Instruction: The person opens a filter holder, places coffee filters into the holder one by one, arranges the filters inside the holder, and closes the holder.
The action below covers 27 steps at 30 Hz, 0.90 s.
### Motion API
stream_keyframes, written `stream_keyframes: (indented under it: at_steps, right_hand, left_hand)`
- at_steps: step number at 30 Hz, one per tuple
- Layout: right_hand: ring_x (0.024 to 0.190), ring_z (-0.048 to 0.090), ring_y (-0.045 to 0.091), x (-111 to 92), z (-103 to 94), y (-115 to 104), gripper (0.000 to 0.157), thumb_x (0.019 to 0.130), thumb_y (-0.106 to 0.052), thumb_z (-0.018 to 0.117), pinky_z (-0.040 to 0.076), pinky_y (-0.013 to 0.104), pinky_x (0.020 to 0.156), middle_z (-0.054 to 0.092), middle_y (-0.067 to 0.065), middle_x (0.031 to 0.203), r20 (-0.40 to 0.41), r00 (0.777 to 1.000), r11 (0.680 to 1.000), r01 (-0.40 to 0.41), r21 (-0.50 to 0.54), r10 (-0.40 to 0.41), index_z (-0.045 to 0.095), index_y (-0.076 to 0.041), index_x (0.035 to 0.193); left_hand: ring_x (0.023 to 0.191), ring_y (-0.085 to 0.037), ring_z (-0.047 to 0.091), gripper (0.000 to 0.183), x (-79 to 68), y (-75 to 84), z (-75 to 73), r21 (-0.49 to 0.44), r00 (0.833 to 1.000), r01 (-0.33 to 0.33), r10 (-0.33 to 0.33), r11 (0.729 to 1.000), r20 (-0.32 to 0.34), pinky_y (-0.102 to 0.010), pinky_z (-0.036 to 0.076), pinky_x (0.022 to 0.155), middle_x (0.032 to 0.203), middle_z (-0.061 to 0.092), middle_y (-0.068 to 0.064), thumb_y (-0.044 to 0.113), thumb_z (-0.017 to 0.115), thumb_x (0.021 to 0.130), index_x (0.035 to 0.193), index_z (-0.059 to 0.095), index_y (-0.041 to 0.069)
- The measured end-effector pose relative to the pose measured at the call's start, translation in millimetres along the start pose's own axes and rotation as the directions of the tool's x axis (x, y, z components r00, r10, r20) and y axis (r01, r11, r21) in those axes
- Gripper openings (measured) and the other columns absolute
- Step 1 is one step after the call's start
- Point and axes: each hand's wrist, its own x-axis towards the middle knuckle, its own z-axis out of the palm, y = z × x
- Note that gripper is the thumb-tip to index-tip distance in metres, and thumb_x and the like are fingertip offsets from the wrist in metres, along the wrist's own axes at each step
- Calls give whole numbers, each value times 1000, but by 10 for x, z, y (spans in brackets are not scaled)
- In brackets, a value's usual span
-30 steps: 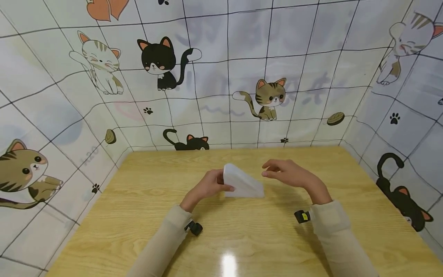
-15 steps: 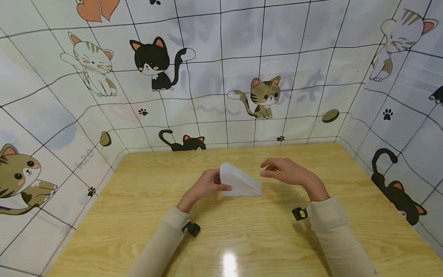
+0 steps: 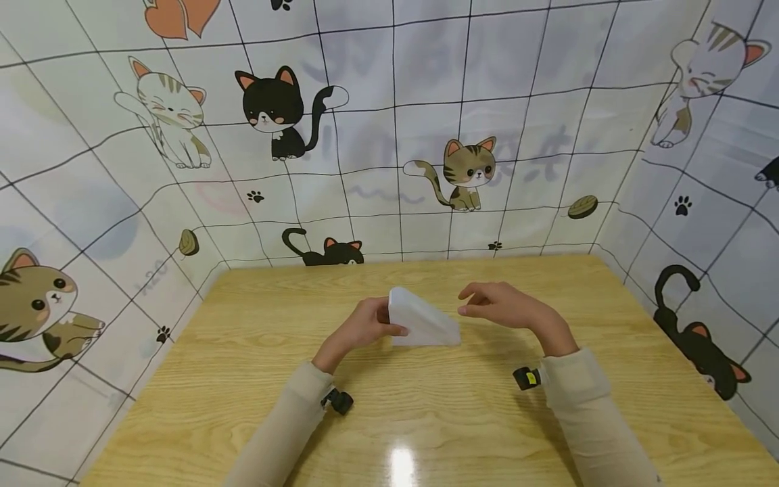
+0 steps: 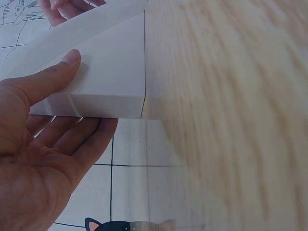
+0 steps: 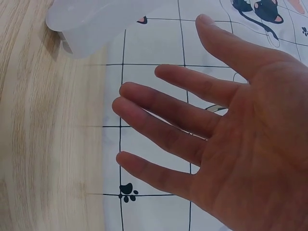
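A white, partly translucent plastic box point(image 3: 422, 321) with a sloping upper edge stands on the wooden table, its tall end at the left. My left hand point(image 3: 365, 325) grips that tall end, the thumb pressed flat on the near face. In the left wrist view the thumb lies across the white box point(image 4: 110, 72), and the fingers of my left hand point(image 4: 43, 159) reach behind it. To the right of the box's low end hovers my right hand point(image 3: 505, 304), apart from it. Its fingers point(image 5: 163, 130) spread loosely with nothing in them in the right wrist view.
The wooden table point(image 3: 255, 379) fills the lower part of the head view. Behind and on both sides rises a white cat-print cloth wall point(image 3: 377, 135). Each wrist carries a small black camera point(image 3: 339, 402) over a beige sleeve.
The head view shifts slightly. Both hands and the white box keep the same places relative to each other.
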Motion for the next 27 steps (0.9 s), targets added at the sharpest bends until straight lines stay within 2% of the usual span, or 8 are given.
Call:
stream_keyframes:
  at_steps: [20,27]
  right_hand:
    - [115,69,33,7,-25,16,48,106,-38,59,56,50,95,71,17,127,23,1000,1000,-1,-21,1,58,-4,140]
    - [116,69,34,5,-28,11,47,106,-38,59,56,51,95,71,17,128,21,1000,1000,8,-17,-8,58,-5,139]
  left_hand:
    - [92,-16,76,38,24,1,5,-13,1000,-5,5,1000,-2,-29,61,77,114,77,-11,13,84,88,124,71,9]
    - [93,-15,76,38,31,-10,-1,-20,1000,1,-1,1000,18,-29,61,78,115,77,-11,12,83,89,124,70,8]
